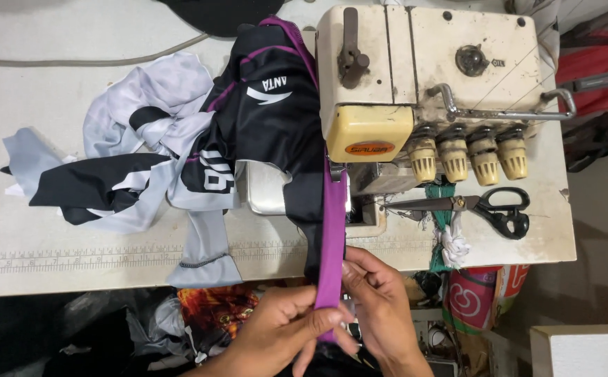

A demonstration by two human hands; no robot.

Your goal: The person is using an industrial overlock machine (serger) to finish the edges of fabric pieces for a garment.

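We pinch the long purple fabric strip (332, 237) with the closed fingers of our left hand (283, 328) and right hand (380, 300). Beyond our fingers it runs to the cream overlock sewing machine (429, 77) on the white tabletop (53, 265). Uneven tension could skew the seam.

Beyond the grip, a white worktable (53, 105) filled most of the view, its near edge printed with a ruler scale and its top scuffed and stained. A pale cable (73, 61) trailed over its far left part. Up and to the right of the grip, red and dark bags (600, 77) were heaped past the table's right end. Low to the right, the floor (590, 279) was dull grey-brown, with a white box corner (583, 349) on it. The light was flat and even.
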